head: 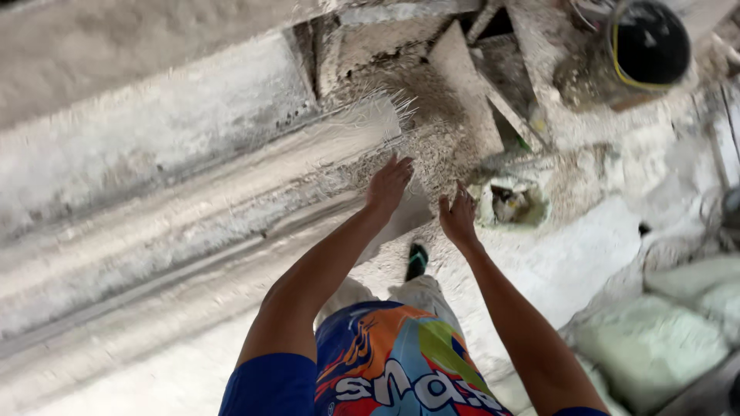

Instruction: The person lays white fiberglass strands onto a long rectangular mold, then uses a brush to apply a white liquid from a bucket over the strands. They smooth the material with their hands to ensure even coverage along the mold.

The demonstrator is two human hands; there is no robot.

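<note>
My left hand (389, 183) reaches forward with fingers spread, its tips touching a bundle of pale straw-like fibres (378, 127) that juts from a long dusty white slab (177, 208). My right hand (459, 217) is a little nearer to me, fingers curled loosely against a heap of the same loose fibres (439, 154). Whether either hand grips fibres is hard to tell. Below the arms I see my colourful shirt and one foot in a green sandal (417, 260).
A black bucket with a yellow rim (646, 42) stands at the top right. Grey boards (462, 73) lean behind the fibre heap. Pale filled sacks (655, 339) lie at the lower right. White dust covers the floor (570, 262).
</note>
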